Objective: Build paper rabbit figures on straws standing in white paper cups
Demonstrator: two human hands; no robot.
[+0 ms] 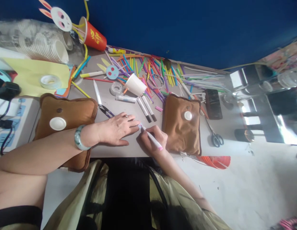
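Note:
My left hand [116, 129] lies flat on the grey table [225, 124], fingers stretched out and pressed on a small pale piece [139, 125] at their tips. A jade bangle [78, 138] circles that wrist. My right hand [153, 138] is closed round a white marker with a pink cap [152, 138]; its tip touches the pale piece beside my left fingertips. A brown cushion-like pad [183, 127] with a white round cap lies just right of my right hand. A second brown pad [66, 116] lies under my left forearm.
Several coloured straws and paper strips [150, 68] litter the table's far side, with an overturned white paper cup [135, 84], markers [145, 108], tape rolls [50, 81], a glue stick [125, 98] and a red cup [93, 34]. Scissors [216, 138] lie at right. Stacked paper cups [40, 43] sit at far left.

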